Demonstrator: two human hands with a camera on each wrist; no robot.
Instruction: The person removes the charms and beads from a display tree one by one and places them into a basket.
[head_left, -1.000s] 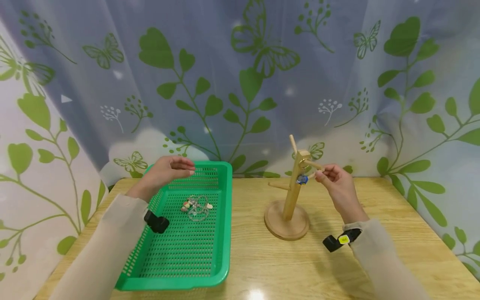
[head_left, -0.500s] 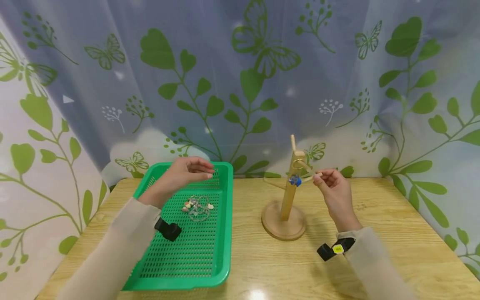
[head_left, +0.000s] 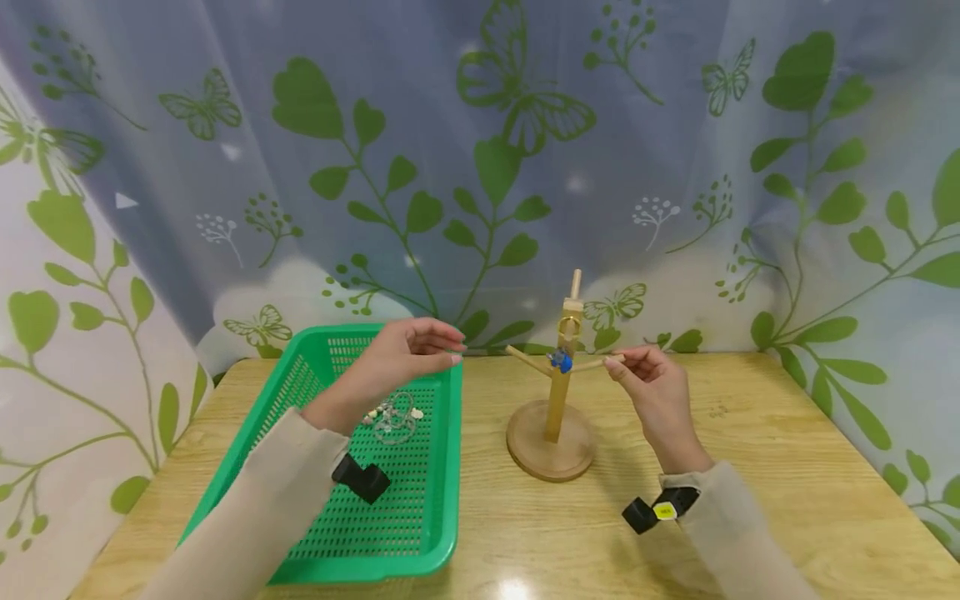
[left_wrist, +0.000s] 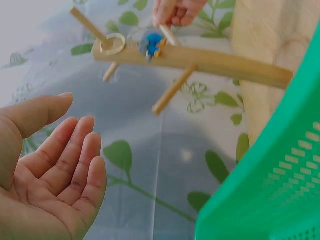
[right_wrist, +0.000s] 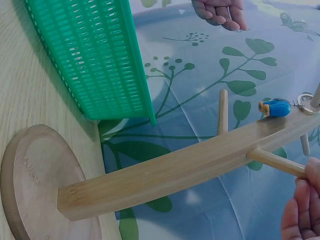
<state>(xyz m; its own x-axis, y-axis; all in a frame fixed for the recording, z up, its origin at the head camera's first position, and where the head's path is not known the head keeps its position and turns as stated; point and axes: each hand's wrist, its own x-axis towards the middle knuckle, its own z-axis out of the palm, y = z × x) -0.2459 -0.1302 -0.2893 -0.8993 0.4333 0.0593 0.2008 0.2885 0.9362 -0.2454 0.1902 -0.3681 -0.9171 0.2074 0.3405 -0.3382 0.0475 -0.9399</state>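
A wooden stand with several pegs (head_left: 558, 392) stands upright on its round base to the right of the basket. My right hand (head_left: 654, 390) pinches the end of one peg (right_wrist: 275, 161) between thumb and fingers. From another peg near the top hangs a gold ring with a small blue figure keychain (head_left: 561, 361), resting against the post. My left hand (head_left: 405, 354) hovers above the basket's right side, left of the stand. In the left wrist view its fingers (left_wrist: 80, 165) are loosely bent, with nothing in them.
A green plastic basket (head_left: 452, 467) with slotted walls sits on the wooden table (head_left: 675, 542), left of the stand. Inside lies a tangle of silvery rings and small charms (head_left: 397, 418), partly hidden by my left hand and wrist. A patterned curtain (head_left: 480, 167) hangs behind the table.
The stand has turned and shifted a little left, with my right hand moving along at its peg. The blue figure keychain has shifted left with it. My left hand has moved right.
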